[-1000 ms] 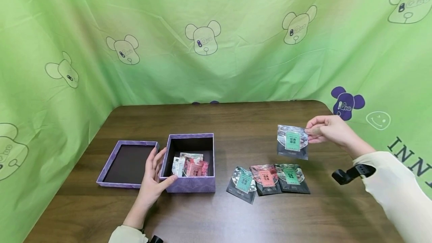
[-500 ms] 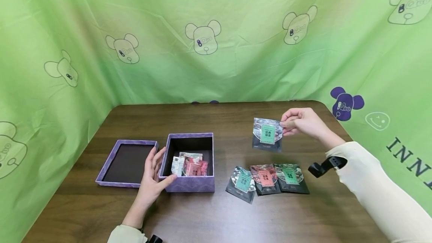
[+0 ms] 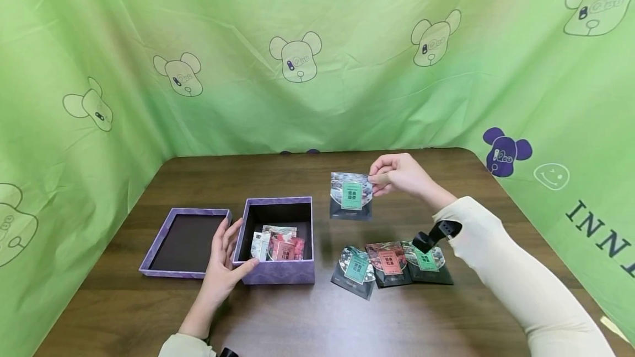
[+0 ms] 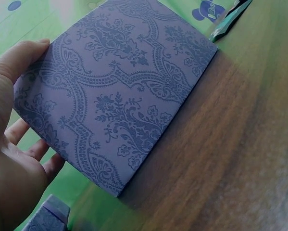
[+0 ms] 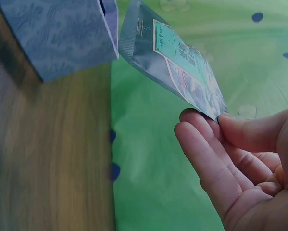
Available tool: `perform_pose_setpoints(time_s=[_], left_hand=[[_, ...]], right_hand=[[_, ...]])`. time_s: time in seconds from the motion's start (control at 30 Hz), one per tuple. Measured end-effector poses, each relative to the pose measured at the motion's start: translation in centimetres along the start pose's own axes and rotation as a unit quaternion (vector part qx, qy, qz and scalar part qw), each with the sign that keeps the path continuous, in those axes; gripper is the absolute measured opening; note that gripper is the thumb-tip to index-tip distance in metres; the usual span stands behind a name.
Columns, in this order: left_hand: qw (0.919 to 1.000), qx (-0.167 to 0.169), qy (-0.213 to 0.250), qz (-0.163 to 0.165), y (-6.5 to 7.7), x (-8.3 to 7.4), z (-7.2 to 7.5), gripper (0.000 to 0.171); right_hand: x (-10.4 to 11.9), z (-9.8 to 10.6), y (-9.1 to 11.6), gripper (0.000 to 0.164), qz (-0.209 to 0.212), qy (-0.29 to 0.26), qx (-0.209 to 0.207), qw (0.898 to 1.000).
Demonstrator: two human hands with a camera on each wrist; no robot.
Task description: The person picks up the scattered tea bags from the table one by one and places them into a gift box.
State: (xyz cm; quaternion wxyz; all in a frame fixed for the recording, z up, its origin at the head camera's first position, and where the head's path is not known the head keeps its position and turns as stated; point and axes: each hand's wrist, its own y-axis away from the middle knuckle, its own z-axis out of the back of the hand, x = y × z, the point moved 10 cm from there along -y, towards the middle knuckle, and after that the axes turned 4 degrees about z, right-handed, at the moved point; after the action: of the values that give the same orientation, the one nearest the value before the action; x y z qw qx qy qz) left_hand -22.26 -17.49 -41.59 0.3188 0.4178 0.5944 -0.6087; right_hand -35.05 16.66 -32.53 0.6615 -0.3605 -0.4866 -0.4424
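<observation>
A purple patterned box (image 3: 279,275) with a dark inside stands on the table, holding several small sachets (image 3: 284,248). My left hand (image 3: 221,269) holds its front left corner, thumb at the front rim and fingers along the left side; the left wrist view shows the thumb (image 4: 23,57) on the rim. Between thumb and fingertips my right hand (image 3: 402,175) pinches the upper right corner of a tea sachet (image 3: 351,196) with a green label. That sachet hangs above the table, right of the box. The right wrist view shows the pinched sachet (image 5: 175,62) side-on.
Left of the box lies its purple-rimmed lid (image 3: 186,242), dark inside up. To the right, a row holds a teal-labelled sachet (image 3: 354,272), a red-labelled sachet (image 3: 389,264) and a green-labelled sachet (image 3: 429,269). A green curtain (image 3: 297,114) hangs behind the table.
My right hand has carried the pinched sachet leftward and slightly up, closer to the box. My left hand and the box have stayed in place.
</observation>
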Motion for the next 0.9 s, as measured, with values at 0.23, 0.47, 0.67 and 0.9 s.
perform_pose_setpoints(time_s=[0.23, 0.47, 0.67, 0.9], left_hand=[[1.0, 0.001, -0.001, 0.002, 0.0, 0.1, -0.1, 0.1], [1.0, -0.002, 0.003, -0.005, 0.1, 0.1, 0.0, 0.1], [1.0, 0.0, 0.0, -0.004, 0.2, 0.0, 0.0, 0.1], [1.0, -0.001, -0.002, 0.002, 0.2, -0.1, -0.2, 0.099]], right_hand=[[0.1, -2.8, -1.0, 0.006, 0.002, -0.017, 0.014, 1.0], [0.3, -6.1, -1.8, 0.007, 0.0, -0.06, 0.045, 0.997], [0.3, -9.0, -2.1, 0.01, -0.004, -0.083, 0.067, 0.994], [-0.3, -11.7, -1.9, 0.008, -0.024, -0.094, 0.085, 0.992]])
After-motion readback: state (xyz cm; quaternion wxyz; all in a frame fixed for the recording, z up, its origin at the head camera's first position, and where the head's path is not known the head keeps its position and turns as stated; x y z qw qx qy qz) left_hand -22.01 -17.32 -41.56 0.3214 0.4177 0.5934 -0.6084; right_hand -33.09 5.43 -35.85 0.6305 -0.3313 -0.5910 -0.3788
